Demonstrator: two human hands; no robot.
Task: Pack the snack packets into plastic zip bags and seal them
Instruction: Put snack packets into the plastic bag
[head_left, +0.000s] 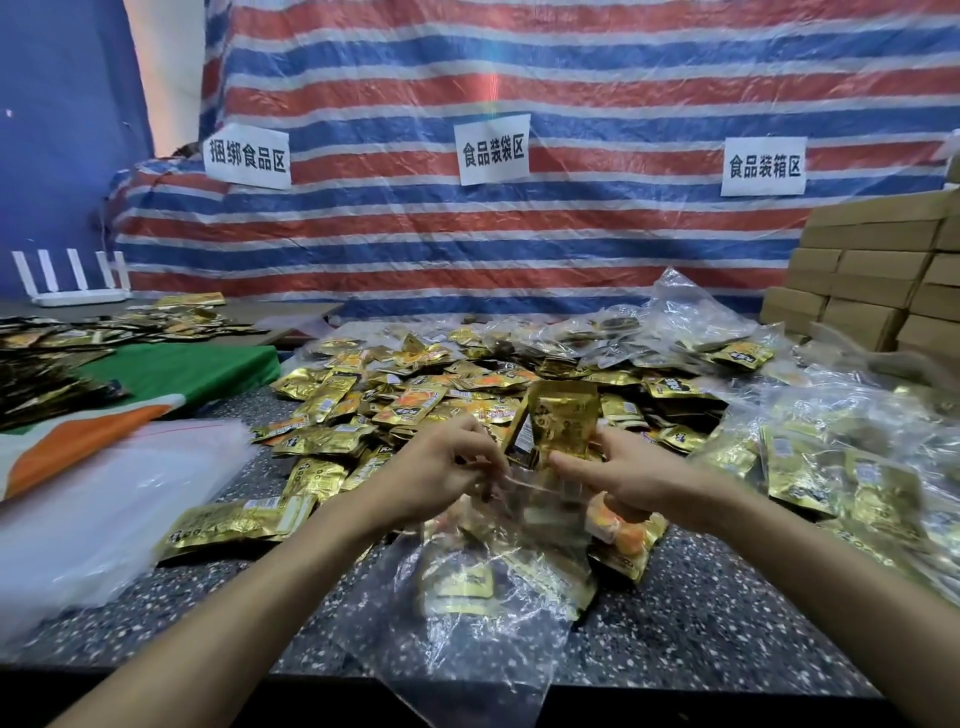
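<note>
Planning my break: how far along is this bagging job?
Done: several filled bags lie at the right. In hand: the left hand pinches open a zip bag holding some packets, the right hand slips in a gold packet; unsealed. Left: a big loose pile behind, plus a stack of empty bags.

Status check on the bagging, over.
Left grip pinches zip bag mouth open. Right grip holds gold packet upright at it. Bag partly filled, unsealed. Nothing blocking.

3 paper signs (493, 149), 2 hands (434, 470), 1 white router (78, 297)
</note>
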